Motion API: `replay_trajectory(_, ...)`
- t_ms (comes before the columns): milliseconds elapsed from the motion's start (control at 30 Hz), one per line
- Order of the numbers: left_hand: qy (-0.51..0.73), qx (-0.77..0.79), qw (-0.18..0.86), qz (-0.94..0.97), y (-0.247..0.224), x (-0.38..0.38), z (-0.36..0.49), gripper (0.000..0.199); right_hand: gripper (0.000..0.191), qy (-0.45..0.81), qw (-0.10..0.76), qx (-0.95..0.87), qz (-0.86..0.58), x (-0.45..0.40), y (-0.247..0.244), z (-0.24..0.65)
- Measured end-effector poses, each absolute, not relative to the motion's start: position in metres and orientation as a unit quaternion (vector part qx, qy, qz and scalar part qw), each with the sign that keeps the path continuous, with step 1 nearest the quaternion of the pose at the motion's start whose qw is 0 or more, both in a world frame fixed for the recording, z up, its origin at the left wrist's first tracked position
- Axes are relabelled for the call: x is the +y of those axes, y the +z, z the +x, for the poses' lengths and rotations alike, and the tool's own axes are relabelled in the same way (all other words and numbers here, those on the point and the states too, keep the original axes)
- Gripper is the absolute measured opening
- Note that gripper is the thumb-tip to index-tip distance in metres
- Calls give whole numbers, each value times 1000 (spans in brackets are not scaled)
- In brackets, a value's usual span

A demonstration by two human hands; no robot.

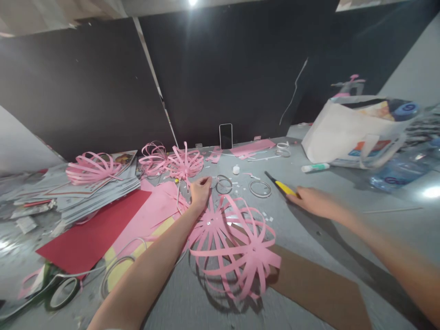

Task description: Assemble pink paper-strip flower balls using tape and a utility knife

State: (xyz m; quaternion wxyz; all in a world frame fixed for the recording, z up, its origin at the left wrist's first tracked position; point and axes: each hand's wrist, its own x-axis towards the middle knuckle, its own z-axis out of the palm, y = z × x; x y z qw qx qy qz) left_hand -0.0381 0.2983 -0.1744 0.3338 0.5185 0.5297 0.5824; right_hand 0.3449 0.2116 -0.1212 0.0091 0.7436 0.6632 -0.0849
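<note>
My left hand (200, 192) is closed above the table's middle, fingertips pressed together; what they hold, if anything, is too small to name. It is beside a thin ring (224, 184). To the right, my right hand (302, 199) grips the yellow-and-black cutter (283, 187), its dark end pointing up and left. Between and below my forearms lie a pink paper-strip ball (253, 250) and a joined pink strip piece (210, 221). A second ring (260, 188) and a small white cap (236, 170) lie between my hands.
Brown cardboard (319, 284) sits front right. More pink strip balls (185, 164), red paper (99, 233) and a paper stack (99, 199) are at left. A phone (226, 136) stands at the dark wall. A glue stick (315, 167), white bag (343, 130) and bottle (402, 169) are at right.
</note>
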Motion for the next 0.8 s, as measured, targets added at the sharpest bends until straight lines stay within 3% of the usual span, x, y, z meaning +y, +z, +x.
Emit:
replay_trajectory(233, 572, 545, 320, 523, -175, 297, -39, 24, 56, -241, -230, 664, 670, 224, -78, 260)
replay_trajectory(400, 560, 534, 291, 562, -173, 295, -37, 24, 51, -373, -339, 699, 508, 231, -106, 191)
replay_trajectory(467, 559, 529, 287, 571, -173, 295, -37, 23, 55, -357, -384, 708, 473, 232, -125, 181)
replay_trajectory(800, 576, 522, 341, 529, -176, 297, -37, 22, 46, -355, -386, 712, 466, 235, -152, 189)
